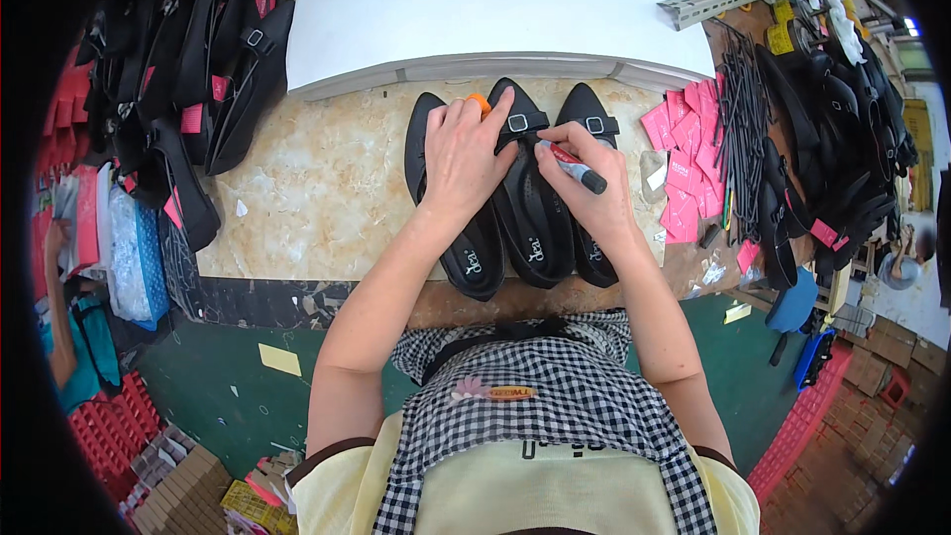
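Three black pointed flat shoes with buckled straps lie side by side on the table, toes away from me: a left shoe [470, 260], a middle shoe [530, 223] and a right shoe [594, 256]. My left hand [461, 163] lies across the left shoe and grips the front of the middle one, thumb and index finger on either side of its buckle. Something small and orange [480, 102] shows at its fingers; I cannot tell what it is. In my right hand [599, 173] is a marker pen [575, 166], red and black, its tip close to the middle shoe's strap.
A large white board or stack [495, 10] stands behind the shoes. Black shoes [238, 89] are piled at left, with another pile [832, 129] at right. Pink tags [686, 163] and thin black strips [748, 129] lie right of my hands. Another person's arm [59, 307] shows at far left.
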Available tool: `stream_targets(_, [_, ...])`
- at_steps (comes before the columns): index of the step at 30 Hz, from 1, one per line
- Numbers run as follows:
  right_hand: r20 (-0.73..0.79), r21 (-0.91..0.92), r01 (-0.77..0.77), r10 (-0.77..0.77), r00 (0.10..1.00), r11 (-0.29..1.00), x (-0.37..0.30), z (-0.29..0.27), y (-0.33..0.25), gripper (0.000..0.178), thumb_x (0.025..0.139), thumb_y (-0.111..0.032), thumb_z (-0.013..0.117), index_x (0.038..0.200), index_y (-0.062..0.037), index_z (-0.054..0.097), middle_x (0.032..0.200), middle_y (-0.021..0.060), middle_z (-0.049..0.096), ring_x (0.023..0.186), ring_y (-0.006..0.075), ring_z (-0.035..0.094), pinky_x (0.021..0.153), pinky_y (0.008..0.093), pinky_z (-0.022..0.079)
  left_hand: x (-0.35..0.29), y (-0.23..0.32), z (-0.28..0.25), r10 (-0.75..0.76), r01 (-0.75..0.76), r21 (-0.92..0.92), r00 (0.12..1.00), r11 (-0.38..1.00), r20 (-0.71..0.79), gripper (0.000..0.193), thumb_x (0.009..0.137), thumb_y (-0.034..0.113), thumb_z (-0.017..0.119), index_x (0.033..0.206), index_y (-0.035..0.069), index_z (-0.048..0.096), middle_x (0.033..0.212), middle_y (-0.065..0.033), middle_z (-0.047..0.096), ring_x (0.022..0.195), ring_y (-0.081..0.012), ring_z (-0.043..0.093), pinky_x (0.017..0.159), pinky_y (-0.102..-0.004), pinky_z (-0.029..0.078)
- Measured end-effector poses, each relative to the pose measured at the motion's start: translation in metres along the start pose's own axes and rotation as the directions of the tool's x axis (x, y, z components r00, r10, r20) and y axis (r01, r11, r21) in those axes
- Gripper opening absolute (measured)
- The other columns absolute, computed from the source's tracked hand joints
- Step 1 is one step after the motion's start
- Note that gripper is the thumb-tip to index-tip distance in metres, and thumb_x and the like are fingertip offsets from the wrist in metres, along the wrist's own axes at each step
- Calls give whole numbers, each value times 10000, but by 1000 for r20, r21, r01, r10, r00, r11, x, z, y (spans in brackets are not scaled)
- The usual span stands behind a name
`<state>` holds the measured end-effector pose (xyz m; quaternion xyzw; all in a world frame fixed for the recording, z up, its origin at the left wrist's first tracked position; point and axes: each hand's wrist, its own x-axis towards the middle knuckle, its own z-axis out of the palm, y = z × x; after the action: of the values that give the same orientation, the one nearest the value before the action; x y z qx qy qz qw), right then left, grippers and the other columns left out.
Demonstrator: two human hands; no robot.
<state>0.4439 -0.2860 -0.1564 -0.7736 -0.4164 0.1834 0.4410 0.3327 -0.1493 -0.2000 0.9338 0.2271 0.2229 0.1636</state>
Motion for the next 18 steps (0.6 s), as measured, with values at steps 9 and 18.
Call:
stream_targets(9, [-69,60,-63,67,995,996,0,9,6,186,861,-164,695,972,-20,658,737,165,676,654,260,679,610,328,514,0,-1,1,-8,7,-21,1000,1000,-26,648,689,159,799,1309,137,611,900,-84,553,881,-247,555,811,-352,377])
stream_targets(18, [-25,82,-118,120,992,990,1,12,16,185,855,-166,702,944,-9,660,768,181,687,701,263,700,632,321,523,-4,-9,13,-10,10,-11,1000,1000,-13,657,687,167,805,1313,136,607,903,-84,551,896,-242,554,814,-359,376])
